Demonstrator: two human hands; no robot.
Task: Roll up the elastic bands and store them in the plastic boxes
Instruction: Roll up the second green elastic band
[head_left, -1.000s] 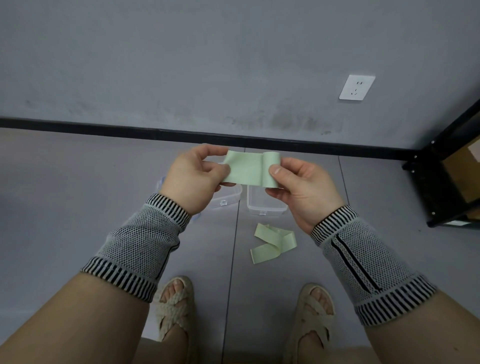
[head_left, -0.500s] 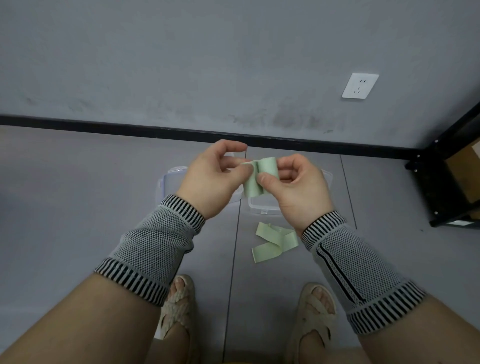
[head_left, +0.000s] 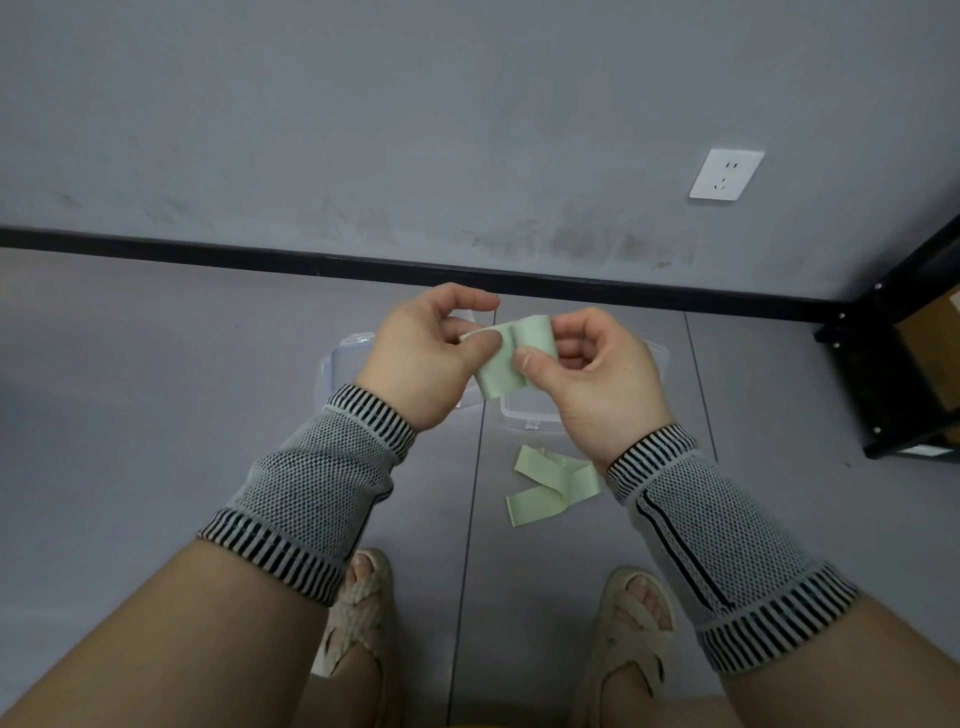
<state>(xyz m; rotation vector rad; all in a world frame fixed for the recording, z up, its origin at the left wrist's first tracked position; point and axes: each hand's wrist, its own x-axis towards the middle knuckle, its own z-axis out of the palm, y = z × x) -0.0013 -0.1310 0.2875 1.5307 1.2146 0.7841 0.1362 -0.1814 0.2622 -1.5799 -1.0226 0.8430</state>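
A pale green elastic band (head_left: 511, 358) is held in the air between both hands, partly rolled at its right end. My left hand (head_left: 426, 364) pinches its left part between thumb and fingers. My right hand (head_left: 597, 374) pinches the rolled part between thumb and forefinger. A second green band (head_left: 550, 483) lies loose and folded on the floor below. Two clear plastic boxes stand on the floor behind my hands: one (head_left: 340, 364) at the left and one (head_left: 524, 415) at the right, both largely hidden by my hands.
Grey floor meets a grey wall with a black skirting strip (head_left: 260, 254). A white socket (head_left: 726, 174) sits on the wall. A black metal rack (head_left: 893, 353) holding a cardboard box stands at the right. My sandalled feet (head_left: 358, 618) are below.
The band was stretched flat between both hands, then brought together into a roll. Now the hands have parted slightly and the band hangs lower with a flap showing.
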